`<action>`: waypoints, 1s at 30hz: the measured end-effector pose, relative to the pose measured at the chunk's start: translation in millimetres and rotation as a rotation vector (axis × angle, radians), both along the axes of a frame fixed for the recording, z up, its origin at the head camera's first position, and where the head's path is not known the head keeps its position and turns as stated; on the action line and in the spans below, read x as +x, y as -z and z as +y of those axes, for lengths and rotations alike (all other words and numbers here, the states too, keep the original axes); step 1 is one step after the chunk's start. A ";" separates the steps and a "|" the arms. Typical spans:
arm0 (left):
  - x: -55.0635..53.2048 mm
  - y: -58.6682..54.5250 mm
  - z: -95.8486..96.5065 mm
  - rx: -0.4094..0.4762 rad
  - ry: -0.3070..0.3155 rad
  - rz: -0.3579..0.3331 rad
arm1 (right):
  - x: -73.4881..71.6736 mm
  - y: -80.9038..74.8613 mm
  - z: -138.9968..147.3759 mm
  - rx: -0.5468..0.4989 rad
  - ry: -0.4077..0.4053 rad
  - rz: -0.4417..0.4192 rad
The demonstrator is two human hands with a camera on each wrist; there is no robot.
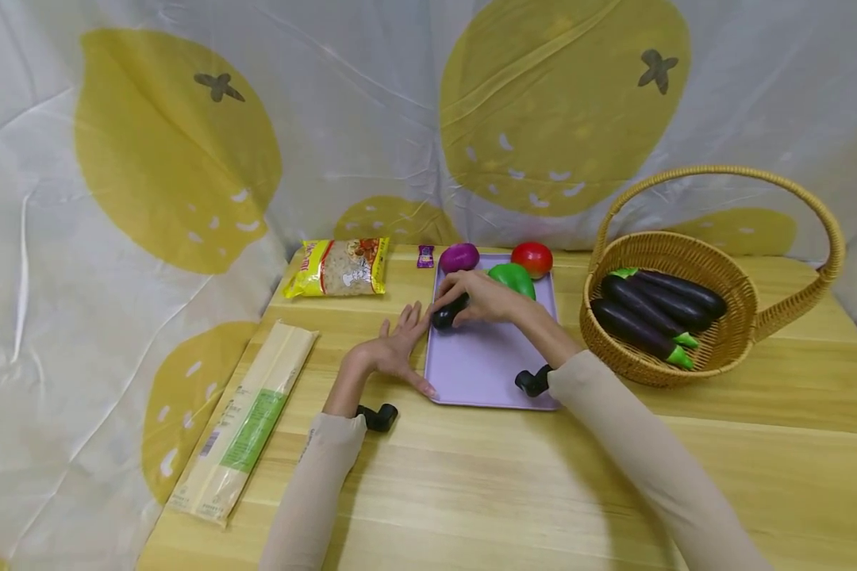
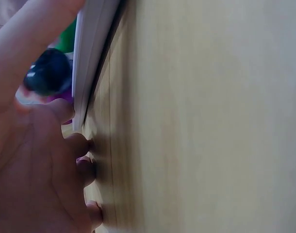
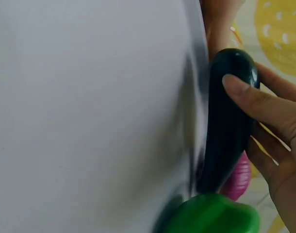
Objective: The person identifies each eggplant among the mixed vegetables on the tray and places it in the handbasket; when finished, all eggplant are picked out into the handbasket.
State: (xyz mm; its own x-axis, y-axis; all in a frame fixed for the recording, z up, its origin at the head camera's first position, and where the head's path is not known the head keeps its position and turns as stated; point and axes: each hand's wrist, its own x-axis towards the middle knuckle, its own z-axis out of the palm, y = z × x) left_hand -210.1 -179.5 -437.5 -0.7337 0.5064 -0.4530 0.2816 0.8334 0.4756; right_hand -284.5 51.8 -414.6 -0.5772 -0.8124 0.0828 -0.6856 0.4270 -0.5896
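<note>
My right hand (image 1: 487, 298) grips a dark, glossy eggplant (image 3: 228, 128) over the left side of the lilac tray (image 1: 486, 373). In the right wrist view the thumb lies across the eggplant near its rounded end, with fingers behind it. Its other end is hidden behind a green bell pepper (image 1: 514, 277). My left hand (image 1: 393, 349) is spread beside the tray's left edge, thumb at the near left corner and fingertips near the rim. At the tray's far end are a purple onion (image 1: 459, 258) and a red round fruit (image 1: 532, 259).
A wicker basket (image 1: 593, 349) with a tall handle holds several eggplants (image 1: 643, 309) on the right. A yellow food bag (image 1: 339, 267) and a small purple packet (image 1: 425, 255) lie at the back. Along the left lies a long noodle pack (image 1: 246, 424). A lemon-print cloth (image 1: 371, 103) hangs behind.
</note>
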 end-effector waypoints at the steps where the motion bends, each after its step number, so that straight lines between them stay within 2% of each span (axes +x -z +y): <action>1: -0.4 -0.6 0.9 0.000 0.003 -0.003 | 2.0 -3.0 1.1 -0.030 -0.011 0.002; 4: -0.8 -2.1 2.9 0.003 0.008 -0.012 | 10.9 -16.3 6.2 -0.113 -0.039 0.007; 8: -0.2 -3.2 3.4 0.007 -0.005 -0.014 | 29.0 -43.4 17.2 -0.218 -0.050 0.004; 14: 1.6 -3.6 2.8 0.005 -0.020 -0.007 | 54.4 -86.3 50.2 -0.402 -0.012 0.023; 17: 2.5 -3.2 2.5 0.008 -0.020 -0.002 | 60.8 -103.7 73.9 -0.439 0.028 0.030; 20: 2.8 -2.3 2.3 0.014 -0.020 0.004 | 64.2 -117.1 101.6 -0.407 0.113 0.059; 23: 2.6 -1.1 2.1 0.016 -0.021 0.006 | 66.7 -124.1 128.5 -0.363 0.208 0.096; 30: 1.8 0.4 2.4 0.009 -0.015 0.010 | 70.9 -126.8 177.9 -0.253 0.411 0.103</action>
State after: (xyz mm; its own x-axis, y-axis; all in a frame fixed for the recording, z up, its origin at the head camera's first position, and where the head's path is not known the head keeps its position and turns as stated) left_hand -208.4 -177.1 -437.9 -0.7457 0.4996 -0.4408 0.2744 0.8331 0.4802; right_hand -213.6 229.7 -287.9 -0.8241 -0.4666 0.3212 -0.5506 0.5267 -0.6476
